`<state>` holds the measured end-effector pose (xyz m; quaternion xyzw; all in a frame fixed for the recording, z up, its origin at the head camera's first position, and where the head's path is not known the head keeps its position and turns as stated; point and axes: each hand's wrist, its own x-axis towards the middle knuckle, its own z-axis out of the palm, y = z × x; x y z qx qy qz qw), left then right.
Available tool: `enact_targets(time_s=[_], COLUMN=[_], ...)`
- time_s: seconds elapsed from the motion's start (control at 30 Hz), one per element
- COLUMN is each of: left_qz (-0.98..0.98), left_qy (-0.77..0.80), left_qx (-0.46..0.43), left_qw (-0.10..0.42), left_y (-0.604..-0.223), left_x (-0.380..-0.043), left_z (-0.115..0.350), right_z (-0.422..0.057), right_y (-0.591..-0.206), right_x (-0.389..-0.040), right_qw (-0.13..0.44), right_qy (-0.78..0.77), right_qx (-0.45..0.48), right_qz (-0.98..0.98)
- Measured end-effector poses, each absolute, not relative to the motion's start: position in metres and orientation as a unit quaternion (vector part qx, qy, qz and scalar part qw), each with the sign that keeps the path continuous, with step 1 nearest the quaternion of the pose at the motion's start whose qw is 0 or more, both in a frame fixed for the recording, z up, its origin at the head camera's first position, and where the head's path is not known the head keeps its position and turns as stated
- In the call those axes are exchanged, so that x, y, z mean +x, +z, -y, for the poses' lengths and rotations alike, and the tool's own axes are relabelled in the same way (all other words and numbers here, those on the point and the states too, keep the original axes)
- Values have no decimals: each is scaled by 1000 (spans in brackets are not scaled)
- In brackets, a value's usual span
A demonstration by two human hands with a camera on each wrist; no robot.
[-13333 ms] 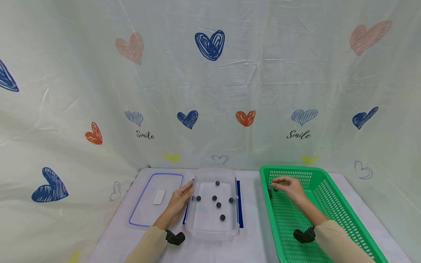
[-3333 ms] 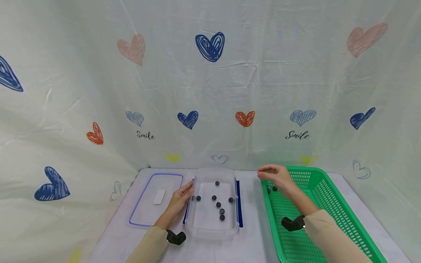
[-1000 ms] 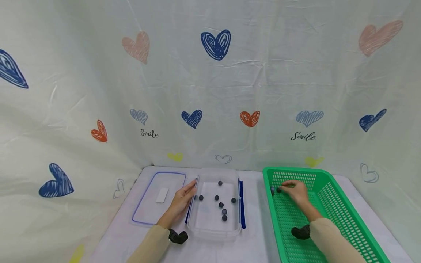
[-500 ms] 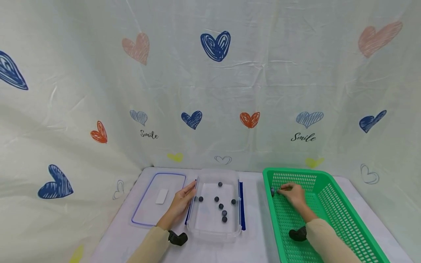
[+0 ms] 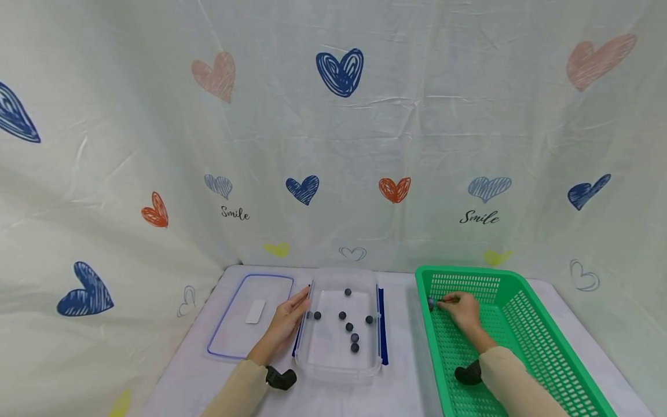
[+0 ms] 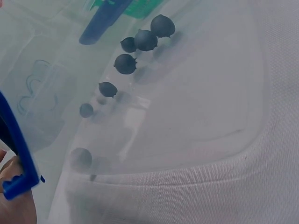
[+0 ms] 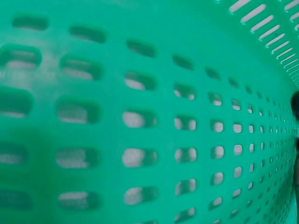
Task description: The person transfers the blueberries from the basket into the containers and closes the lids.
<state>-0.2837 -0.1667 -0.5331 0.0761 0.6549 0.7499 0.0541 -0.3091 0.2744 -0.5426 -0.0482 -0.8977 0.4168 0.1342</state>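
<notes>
The clear plastic box (image 5: 339, 362) holds several blueberries (image 5: 349, 327) scattered over its floor. My left hand (image 5: 283, 318) rests with extended fingers along the box's left wall. In the left wrist view, part of that hand shows behind a blue side clip (image 6: 25, 172), and the blueberries appear through the clear wall. Inside the green basket (image 5: 435, 359), my right hand (image 5: 465, 313) pinches a blueberry, mostly hidden by the fingertips, at the far left corner. Another blueberry (image 5: 431, 303) lies right beside those fingertips, against the basket's left wall.
A clear lid (image 5: 229, 330) with a blue seal lies left of the box, a white rectangle (image 5: 255, 311) on it. Another blue clip (image 5: 384, 327) hangs at the box's right side. The basket's slotted wall (image 7: 163, 107) fills the right wrist view.
Over the longer span, one more blueberry came into the box. In the last second, my right fingertips closed over a basket blueberry and shifted slightly left. The left hand stayed in place.
</notes>
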Motion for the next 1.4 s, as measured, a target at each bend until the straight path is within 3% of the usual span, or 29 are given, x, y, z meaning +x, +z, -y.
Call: enact_targets(time_s=[1.4], left_qz=[-654], left_qy=[751], left_qx=[79], left_qw=[55], left_y=[-531], left_x=[-284], left_z=[166], right_z=[-280], right_y=[-508], right_x=[-299], right_qw=[78], right_qy=[555], right_qx=[-65], right_qz=[825])
